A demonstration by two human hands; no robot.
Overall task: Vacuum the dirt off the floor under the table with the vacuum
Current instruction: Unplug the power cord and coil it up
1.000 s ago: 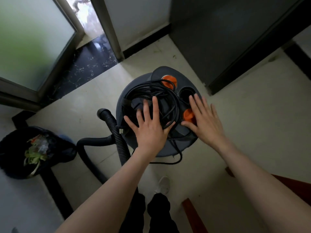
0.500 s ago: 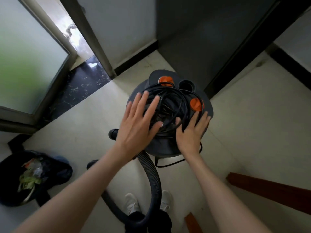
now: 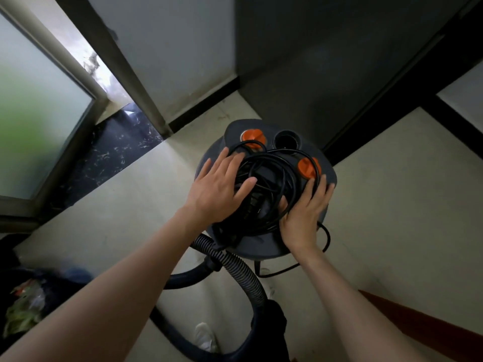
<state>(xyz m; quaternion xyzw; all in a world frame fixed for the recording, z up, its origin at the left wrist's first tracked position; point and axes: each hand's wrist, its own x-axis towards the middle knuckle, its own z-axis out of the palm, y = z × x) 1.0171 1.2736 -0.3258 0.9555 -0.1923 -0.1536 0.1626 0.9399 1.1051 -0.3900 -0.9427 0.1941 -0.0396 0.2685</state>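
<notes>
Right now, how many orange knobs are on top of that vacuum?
2: one orange knob at the lid's far edge, another just beyond the right hand. The cord pile could hide more.
</notes>
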